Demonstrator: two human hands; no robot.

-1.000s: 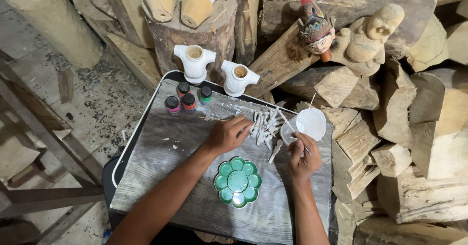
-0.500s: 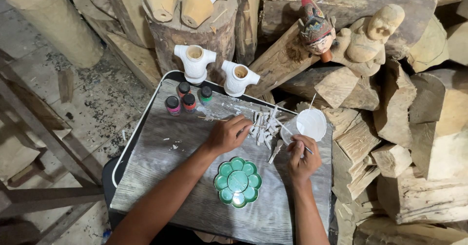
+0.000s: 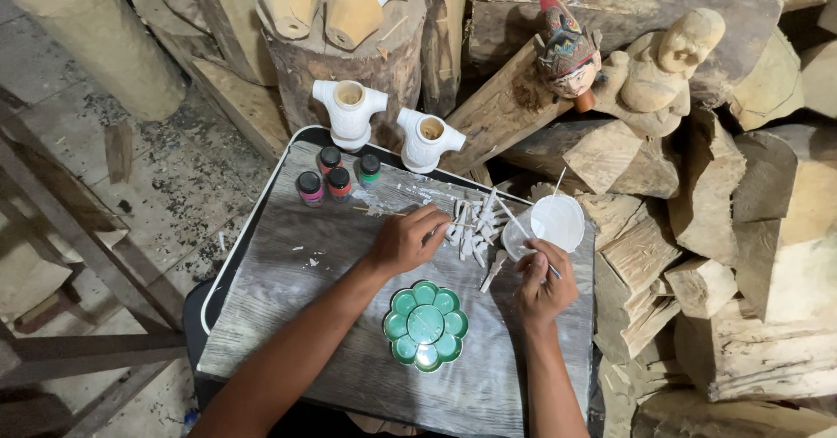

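Reaching w/ left hand (image 3: 406, 239) into pile of small white carved pieces (image 3: 471, 229) mid-counter (image 3: 288, 298), fingers curled on 1 (grip unclear). Right hand (image 3: 542, 285) pinches thin brush (image 3: 526, 233) beside white dish (image 3: 558, 222), paint close; green flower palette (image 3: 425, 325) nearer body.

Four small paint bottles (image 3: 334, 176) stand together on the grey board (image 3: 288, 290), beside two white-painted wooden torsos (image 3: 350, 111), one green flower-shaped palette (image 3: 425, 325) and one white dish (image 3: 558, 222). Two carved heads (image 3: 568, 50) rest on logs.
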